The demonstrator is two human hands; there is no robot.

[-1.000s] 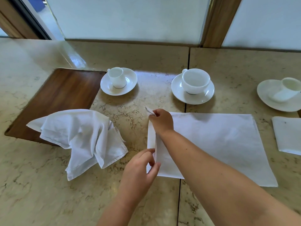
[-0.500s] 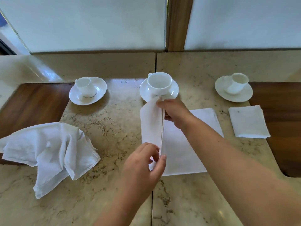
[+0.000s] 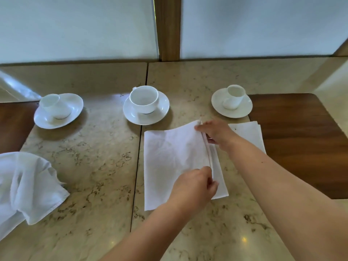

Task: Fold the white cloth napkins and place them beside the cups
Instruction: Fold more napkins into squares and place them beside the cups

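Currently both hands pinch one napkin (image 3: 169, 157) edge on the tabletop (image 3: 94, 166): left hand (image 3: 194, 187) fingers near, right hand (image 3: 216, 133) fingers far.

A beige marble tabletop (image 3: 94, 176) runs across the view, split by a dark seam near its middle. A dark wood inlay (image 3: 301, 147) lies toward the right edge, and another wood inlay (image 3: 13, 125) sits at the left edge. Along the far edge, pale wall panels (image 3: 75, 25) flank 1 upright wooden post (image 3: 168, 27)
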